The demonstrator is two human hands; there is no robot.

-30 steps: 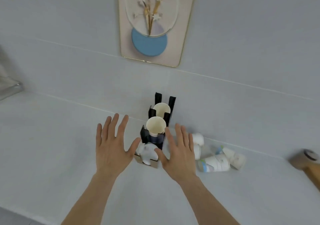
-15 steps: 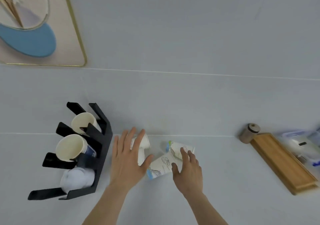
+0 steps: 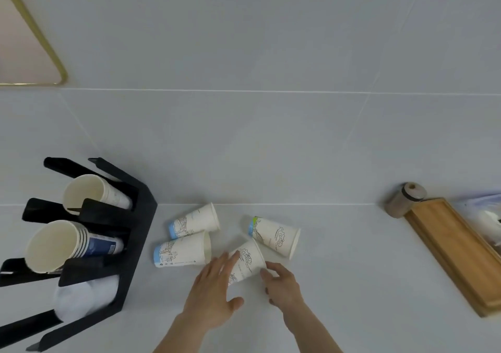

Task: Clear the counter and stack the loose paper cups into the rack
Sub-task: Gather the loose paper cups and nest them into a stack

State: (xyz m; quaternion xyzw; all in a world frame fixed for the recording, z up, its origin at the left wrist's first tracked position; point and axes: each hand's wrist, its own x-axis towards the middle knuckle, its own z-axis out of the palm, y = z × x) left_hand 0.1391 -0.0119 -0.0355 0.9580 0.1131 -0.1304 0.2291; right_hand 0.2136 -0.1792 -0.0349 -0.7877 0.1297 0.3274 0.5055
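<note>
Half a second ago the left hand (image 3: 210, 295) lay flat over the leftmost paper cups; now it sits lower and further right, so two cups — the blue-banded cup by the wall (image 3: 193, 221) and the blue-banded cup in front of it (image 3: 182, 249) — show in full. The right hand (image 3: 282, 287) no longer rests on top of a cup — its fingertips (image 3: 264, 272) now touch the rim end of the wave-print cup (image 3: 246, 261) lying between both hands.

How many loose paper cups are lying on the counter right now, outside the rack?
4. Two lie side by side near the rack: rear cup, front cup. One lies farther right. One sits between the left hand and right hand. None appears hidden.
</note>
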